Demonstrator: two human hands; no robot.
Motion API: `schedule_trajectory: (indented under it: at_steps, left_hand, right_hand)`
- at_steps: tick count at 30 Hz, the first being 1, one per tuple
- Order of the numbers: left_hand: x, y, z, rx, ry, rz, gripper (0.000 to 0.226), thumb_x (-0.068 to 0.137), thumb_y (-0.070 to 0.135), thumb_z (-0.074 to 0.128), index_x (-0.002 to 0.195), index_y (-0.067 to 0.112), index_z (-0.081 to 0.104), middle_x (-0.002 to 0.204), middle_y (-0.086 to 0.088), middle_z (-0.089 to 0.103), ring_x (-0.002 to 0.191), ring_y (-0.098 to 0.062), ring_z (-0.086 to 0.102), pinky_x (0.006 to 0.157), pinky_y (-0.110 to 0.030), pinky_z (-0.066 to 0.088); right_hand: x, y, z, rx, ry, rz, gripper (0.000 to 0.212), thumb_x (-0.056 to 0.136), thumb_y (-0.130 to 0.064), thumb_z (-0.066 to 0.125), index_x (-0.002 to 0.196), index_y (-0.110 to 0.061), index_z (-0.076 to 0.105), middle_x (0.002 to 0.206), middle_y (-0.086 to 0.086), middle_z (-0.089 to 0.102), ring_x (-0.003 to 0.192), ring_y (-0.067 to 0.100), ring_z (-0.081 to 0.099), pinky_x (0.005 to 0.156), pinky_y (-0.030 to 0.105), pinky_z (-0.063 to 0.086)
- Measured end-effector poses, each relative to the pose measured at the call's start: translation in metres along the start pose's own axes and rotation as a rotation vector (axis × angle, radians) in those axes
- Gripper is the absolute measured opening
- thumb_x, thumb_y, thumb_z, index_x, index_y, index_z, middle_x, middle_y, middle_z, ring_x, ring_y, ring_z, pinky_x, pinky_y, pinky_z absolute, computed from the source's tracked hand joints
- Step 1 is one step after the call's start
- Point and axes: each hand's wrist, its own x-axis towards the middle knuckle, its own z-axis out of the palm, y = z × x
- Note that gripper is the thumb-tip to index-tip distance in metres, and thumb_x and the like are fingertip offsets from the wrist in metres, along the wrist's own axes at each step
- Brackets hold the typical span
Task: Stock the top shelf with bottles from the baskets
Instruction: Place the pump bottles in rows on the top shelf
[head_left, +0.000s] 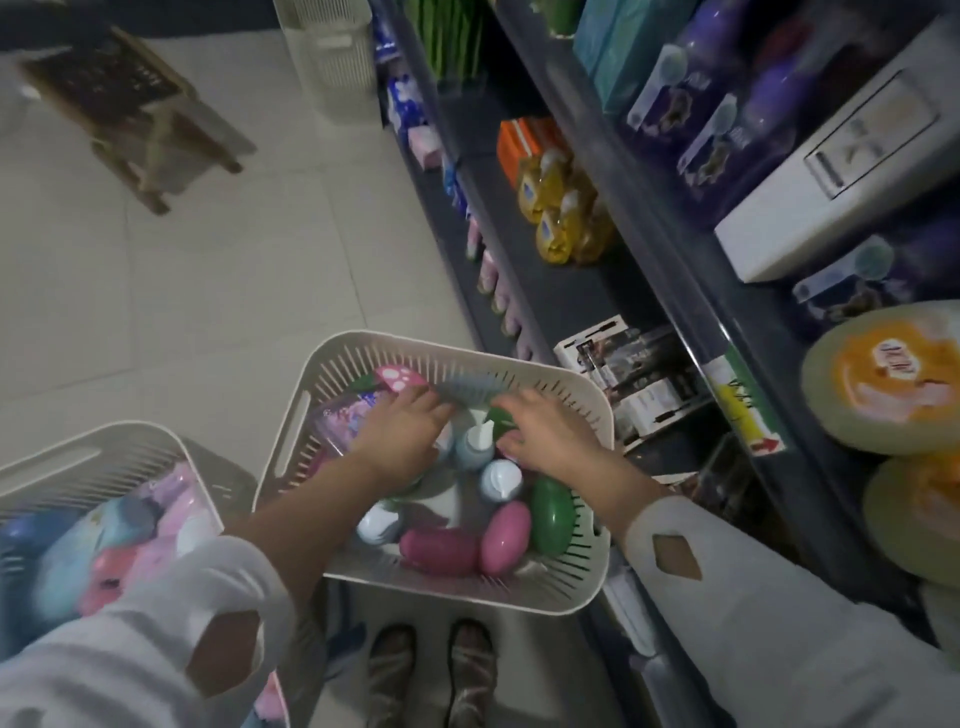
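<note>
A white slotted basket (571, 597) stands on the floor below me with pink, green and pale blue bottles in it. Both my hands reach down into it. My left hand (400, 439) lies with fingers spread over a pale blue pump bottle (474, 451) and pink packets (345, 421). My right hand (545, 434) hovers beside it over a green bottle (501, 420), fingers loosely bent; whether it grips anything is unclear. Loose at the near end are a pink bottle (504, 538) and a green bottle (551, 514).
A second white basket (119, 441) with pink and blue items stands at lower left. Dark shelving (696, 312) runs along the right with yellow bottles (558, 213), purple packs and a white box (831, 176). A wooden stool (135, 114) and a tall white bin (332, 57) stand farther off.
</note>
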Motion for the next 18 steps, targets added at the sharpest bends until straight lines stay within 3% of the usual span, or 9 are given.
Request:
schedule_trajectory:
  at_steps: [4,8,11,13,16,18]
  left_hand:
    - [0.020,-0.003,0.022,0.068,-0.031,0.019,0.061,0.090,0.033,0.050,0.146,0.024,0.026,0.146,0.000,0.036,0.137,-0.020,0.027,0.109,-0.034,0.021]
    - [0.028,-0.006,0.039,0.136,-0.007,0.064,0.051,0.089,0.025,0.049,0.139,0.021,0.041,0.135,0.001,0.050,0.132,-0.022,0.034,0.109,-0.040,0.018]
    - [0.031,-0.011,0.047,0.179,0.093,0.133,0.040,0.068,0.020,0.071,0.107,0.019,0.068,0.101,0.002,0.069,0.109,-0.023,0.057,0.103,-0.049,0.034]
    - [0.033,-0.013,0.043,0.249,0.106,0.135,0.038,0.050,0.022,0.082,0.087,0.021,0.072,0.080,0.006,0.071,0.093,-0.021,0.064,0.094,-0.048,0.044]
    - [0.033,-0.007,0.042,0.251,0.017,0.089,0.038,0.082,0.022,0.062,0.120,0.018,0.058,0.119,0.001,0.062,0.125,-0.022,0.044,0.113,-0.047,0.018]
    - [0.031,-0.004,0.033,0.246,0.028,0.037,0.040,0.090,0.026,0.053,0.128,0.016,0.048,0.131,-0.001,0.054,0.132,-0.023,0.036,0.116,-0.046,0.009]
  right_hand:
    - [0.024,0.005,0.033,-0.077,-0.103,-0.059,0.058,0.086,-0.035,0.063,0.138,-0.021,0.042,0.132,0.007,0.045,0.122,0.029,0.043,0.099,0.040,0.041]
    - [0.036,0.004,0.057,-0.157,-0.102,-0.103,0.050,0.088,-0.033,0.062,0.131,-0.015,0.044,0.131,0.008,0.046,0.120,0.031,0.046,0.093,0.039,0.044]
    - [0.042,0.001,0.065,-0.133,-0.049,-0.105,0.042,0.090,-0.030,0.059,0.126,-0.013,0.045,0.129,0.008,0.051,0.116,0.031,0.052,0.089,0.038,0.044]
    - [0.043,0.000,0.065,-0.112,-0.031,-0.093,0.042,0.091,-0.030,0.059,0.127,-0.012,0.044,0.127,0.010,0.053,0.112,0.033,0.056,0.085,0.039,0.047]
    - [0.038,0.000,0.059,-0.110,-0.009,-0.060,0.039,0.091,-0.032,0.058,0.119,-0.009,0.045,0.122,0.012,0.057,0.107,0.034,0.059,0.079,0.039,0.046]
    - [0.032,0.000,0.050,-0.082,0.006,-0.028,0.036,0.091,-0.033,0.059,0.115,-0.009,0.046,0.119,0.012,0.058,0.105,0.034,0.059,0.077,0.039,0.046]
